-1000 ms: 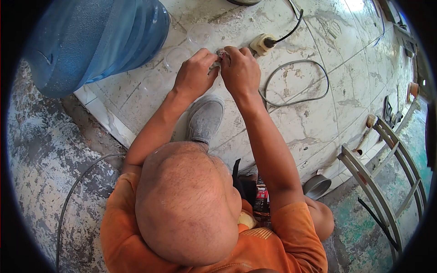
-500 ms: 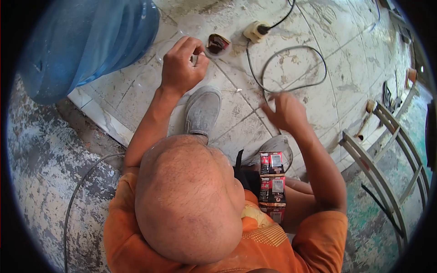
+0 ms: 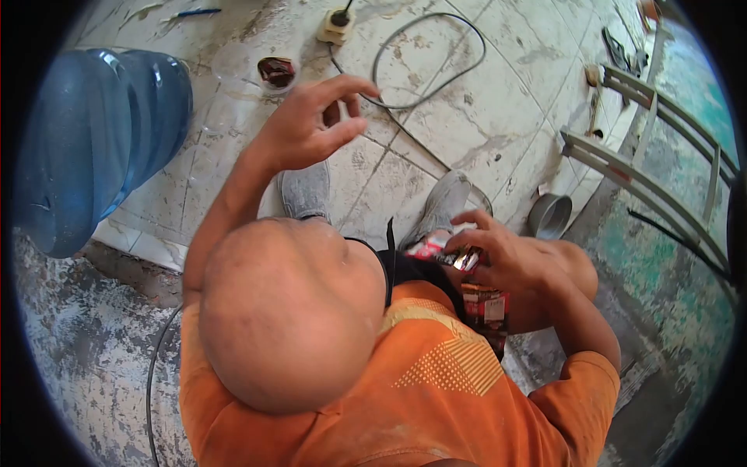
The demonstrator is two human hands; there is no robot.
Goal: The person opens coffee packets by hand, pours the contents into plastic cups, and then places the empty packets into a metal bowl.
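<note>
My left hand (image 3: 320, 124) is raised over the tiled floor, its fingers apart and curved, with nothing visible in them. Close to it stands a clear plastic cup (image 3: 266, 87) with a dark red sachet (image 3: 277, 71) in it. Down by the thigh, my right hand (image 3: 504, 255) has its fingers around part of a strip of red and black sachets (image 3: 484, 300). One shiny sachet shows at the fingertips. The hand hides the middle of the strip, and its lower end hangs beside the orange shirt.
Big blue water bottles (image 3: 93, 140) lie at the left. A power socket (image 3: 337, 29) with a looped grey cable (image 3: 436, 101) is on the floor ahead. Other clear cups (image 3: 226, 113) stand near the bottles. A metal bowl (image 3: 549, 215) and a metal frame (image 3: 630, 179) are at the right.
My right hand has come down from above the cable onto the sachet strip. My left hand has moved away from the cups and its fingers have spread. The whole view has shifted.
</note>
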